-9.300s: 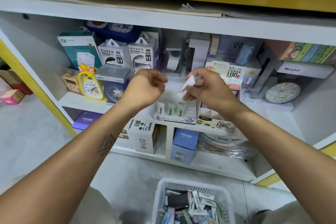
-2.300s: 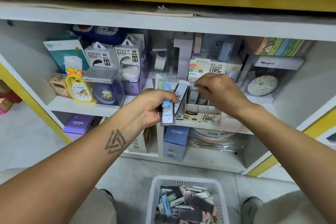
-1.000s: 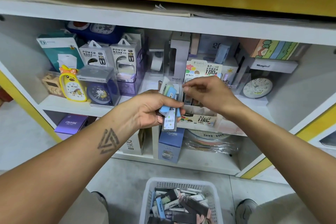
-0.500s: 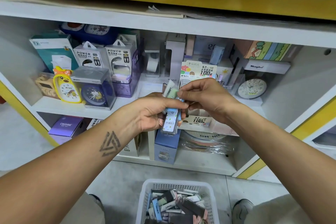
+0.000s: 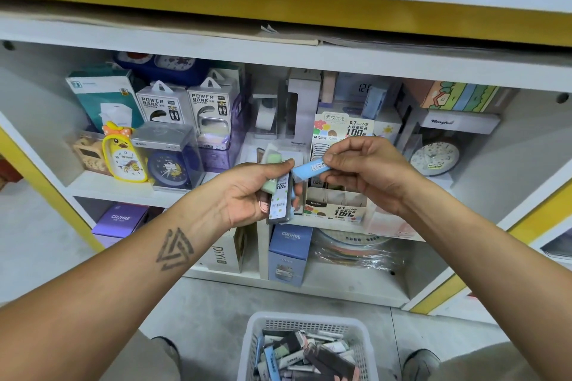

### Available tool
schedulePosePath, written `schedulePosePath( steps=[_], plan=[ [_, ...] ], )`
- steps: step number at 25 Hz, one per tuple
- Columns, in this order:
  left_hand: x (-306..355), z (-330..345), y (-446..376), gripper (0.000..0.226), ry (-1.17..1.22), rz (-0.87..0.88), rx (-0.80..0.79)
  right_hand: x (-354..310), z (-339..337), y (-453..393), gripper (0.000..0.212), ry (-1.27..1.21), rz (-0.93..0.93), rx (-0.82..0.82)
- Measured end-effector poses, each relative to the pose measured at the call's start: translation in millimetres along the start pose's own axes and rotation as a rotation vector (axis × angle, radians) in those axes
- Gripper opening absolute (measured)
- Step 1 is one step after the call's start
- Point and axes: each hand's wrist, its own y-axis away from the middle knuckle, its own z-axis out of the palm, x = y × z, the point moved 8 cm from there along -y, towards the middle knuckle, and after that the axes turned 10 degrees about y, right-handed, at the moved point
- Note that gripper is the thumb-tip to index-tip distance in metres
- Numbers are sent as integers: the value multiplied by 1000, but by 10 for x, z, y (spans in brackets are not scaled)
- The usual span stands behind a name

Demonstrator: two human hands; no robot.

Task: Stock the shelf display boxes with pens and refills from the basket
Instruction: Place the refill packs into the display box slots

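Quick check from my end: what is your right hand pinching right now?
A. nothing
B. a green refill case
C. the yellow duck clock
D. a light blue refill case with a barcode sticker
D: the right hand pinches the light blue refill case by its end, drawn out sideways from the bunch of cases that the left hand grips.

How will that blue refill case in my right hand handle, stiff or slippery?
The blue refill case probably stays stiff: it juts straight from the right hand without sagging. Likely light, since fingertips alone carry it. Its smooth-looking surface may slip.
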Motion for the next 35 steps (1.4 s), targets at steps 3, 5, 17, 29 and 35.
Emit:
schedulePosePath(
  steps=[3,5,17,29,35],
  plan=[
    [68,-97,-2,17,46,23,64,-64,75,26,20,215,-109,-47],
    [106,-123,-7,15,65,47,85,-119,215,59,23,540,-227,-86],
    [525,-438,136,10,82,168,166,-167,293,-54,17,548,-246,45],
    [618,-881,217,9,33,202,249,-284,567,-436,10,599,-483,180],
    [628,-1020,270,9,16,206,257,-151,716,-570,15,1046,-530,244]
  ],
)
